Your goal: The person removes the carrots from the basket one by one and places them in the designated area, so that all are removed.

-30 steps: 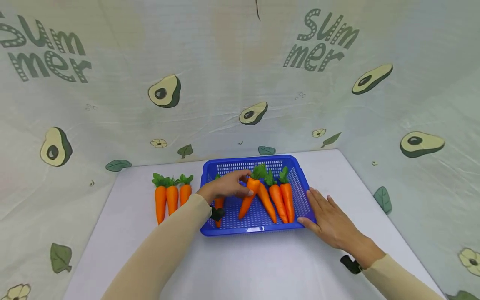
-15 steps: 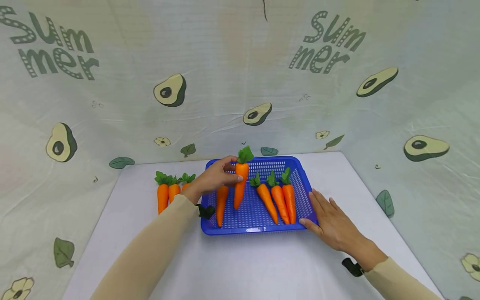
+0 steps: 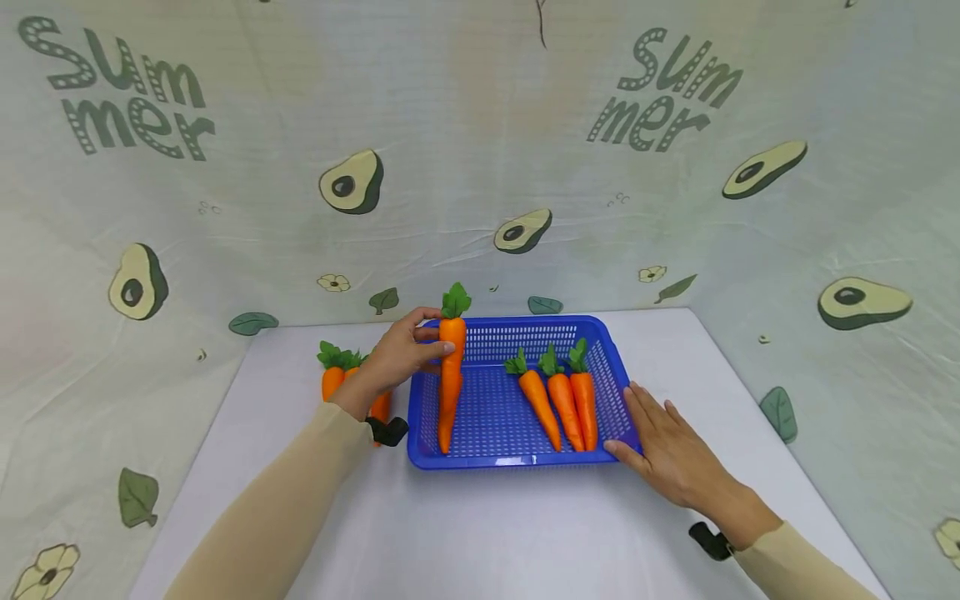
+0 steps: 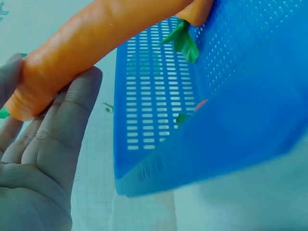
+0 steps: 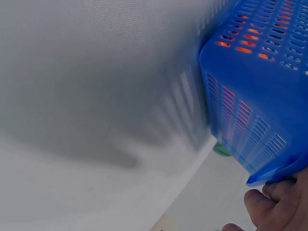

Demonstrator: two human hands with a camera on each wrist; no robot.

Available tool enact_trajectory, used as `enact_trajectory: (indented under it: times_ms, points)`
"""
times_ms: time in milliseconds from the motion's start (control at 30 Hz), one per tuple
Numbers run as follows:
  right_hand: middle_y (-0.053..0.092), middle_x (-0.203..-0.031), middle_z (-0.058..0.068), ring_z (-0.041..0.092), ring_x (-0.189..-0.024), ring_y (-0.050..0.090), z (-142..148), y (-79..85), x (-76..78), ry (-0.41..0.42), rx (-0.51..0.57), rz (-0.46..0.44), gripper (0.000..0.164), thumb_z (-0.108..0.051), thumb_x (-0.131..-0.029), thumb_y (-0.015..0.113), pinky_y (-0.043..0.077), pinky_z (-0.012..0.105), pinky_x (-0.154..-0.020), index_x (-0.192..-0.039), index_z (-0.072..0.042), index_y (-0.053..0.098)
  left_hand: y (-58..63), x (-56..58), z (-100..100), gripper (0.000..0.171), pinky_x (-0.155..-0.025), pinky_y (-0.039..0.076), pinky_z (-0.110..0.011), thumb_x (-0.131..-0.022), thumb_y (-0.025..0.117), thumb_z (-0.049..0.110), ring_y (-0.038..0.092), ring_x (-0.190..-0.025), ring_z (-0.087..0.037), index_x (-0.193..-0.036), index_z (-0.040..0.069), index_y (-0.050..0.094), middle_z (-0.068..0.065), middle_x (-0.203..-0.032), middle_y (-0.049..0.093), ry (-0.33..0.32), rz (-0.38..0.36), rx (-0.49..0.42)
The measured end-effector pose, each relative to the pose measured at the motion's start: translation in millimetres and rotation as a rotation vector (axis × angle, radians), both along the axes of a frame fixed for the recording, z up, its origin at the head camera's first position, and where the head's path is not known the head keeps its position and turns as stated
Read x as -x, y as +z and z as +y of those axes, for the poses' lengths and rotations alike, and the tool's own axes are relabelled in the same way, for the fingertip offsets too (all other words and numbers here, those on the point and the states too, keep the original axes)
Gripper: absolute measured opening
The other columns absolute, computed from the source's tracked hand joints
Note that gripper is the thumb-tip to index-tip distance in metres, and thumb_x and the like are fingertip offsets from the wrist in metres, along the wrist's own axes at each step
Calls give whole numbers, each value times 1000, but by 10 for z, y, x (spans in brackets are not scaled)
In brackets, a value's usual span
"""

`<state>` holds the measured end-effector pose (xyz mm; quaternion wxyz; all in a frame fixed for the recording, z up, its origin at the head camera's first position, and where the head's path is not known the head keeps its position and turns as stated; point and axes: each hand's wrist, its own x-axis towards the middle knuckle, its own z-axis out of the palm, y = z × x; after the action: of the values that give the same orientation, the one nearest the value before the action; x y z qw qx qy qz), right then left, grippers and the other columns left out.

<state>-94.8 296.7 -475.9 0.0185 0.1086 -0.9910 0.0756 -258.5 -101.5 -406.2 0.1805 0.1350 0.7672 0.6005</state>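
Observation:
My left hand (image 3: 396, 357) pinches an orange carrot (image 3: 452, 335) with a green leafy top between thumb and fingers. The carrot hangs upright over the left side of a blue plastic basket (image 3: 517, 462). In the head view it overlaps another carrot (image 3: 447, 421) lying in the basket. In the left wrist view, the thumb and fingers lie on either side of the held carrot (image 4: 96, 38) near its thick end. My right hand (image 3: 675, 454), fingers straight, rests against the basket's right rim. Three carrots (image 3: 564, 408) lie side by side in the basket's right half.
Left of the basket, more carrots (image 3: 332, 382) lie on the white table (image 3: 495, 525), partly hidden behind my left hand and wrist. A printed cloth (image 3: 442, 167) with avocados and lettering hangs behind and at the sides.
My left hand has lifted the carrot from the basket's middle and carried it left, turning it upright. The right hand stays at the rim. The view has shifted slightly.

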Motion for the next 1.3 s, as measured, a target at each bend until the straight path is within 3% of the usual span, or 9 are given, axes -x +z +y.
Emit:
enact_trajectory:
  times_ms: [167, 467, 733, 833, 1033, 1133, 1300]
  points:
    - [19, -161, 20, 39, -147, 22, -1, -5, -9, -4, 0, 4, 92, -65, -94, 43, 18, 59, -119, -156, -3, 14, -6, -33, -68, 53, -77, 60, -43, -88, 73, 23, 66, -110, -32, -135, 24, 49, -15, -134, 56, 24, 26, -29]
    - [16, -162, 19, 39, -148, 19, -9, -6, -17, -17, 4, -13, 93, -66, -94, 41, 0, 50, -122, -156, -4, 13, 52, -89, -264, 49, -80, 60, -42, -89, 72, 31, 62, -116, -29, -135, 33, 54, -7, -137, 55, 53, 92, -42]
    - [19, -161, 20, 40, -147, 21, -16, 8, -10, -10, 2, -4, 92, -66, -94, 42, 15, 59, -119, -156, -3, 14, 155, -149, -564, 58, -83, 59, -48, -89, 72, 26, 64, -109, -30, -140, 22, 44, -13, -138, 51, 106, 71, -110]
    - [20, -160, 20, 39, -147, 22, -11, 4, -11, -5, 5, 13, 91, -65, -95, 42, 14, 57, -120, -155, -2, 16, 173, -182, -666, 60, -85, 58, -46, -89, 72, 27, 63, -112, -28, -141, 22, 43, -12, -141, 49, 105, 81, -72]
    - [20, -160, 22, 41, -146, 23, 1, -15, -18, 2, 15, 17, 91, -64, -95, 42, -3, 47, -123, -155, -2, 15, 168, -238, -882, 62, -86, 58, -43, -89, 72, 28, 62, -117, -28, -142, 22, 41, -12, -144, 48, 100, 88, -16]
    - [19, -160, 23, 42, -146, 22, 4, -18, -16, 1, 13, 4, 91, -65, -95, 41, -3, 50, -123, -155, -2, 13, 160, -260, -1022, 63, -87, 58, -43, -89, 72, 29, 63, -114, -28, -143, 20, 40, -14, -144, 48, 121, 100, 11]
    - [17, -160, 24, 43, -146, 21, -2, -20, -8, -4, 11, -14, 93, -66, -95, 40, -12, 45, -121, -156, -2, 10, 108, -259, -1339, 66, -88, 57, -44, -90, 70, 33, 64, -112, -33, -146, 20, 37, -17, -146, 46, 171, 128, 107]
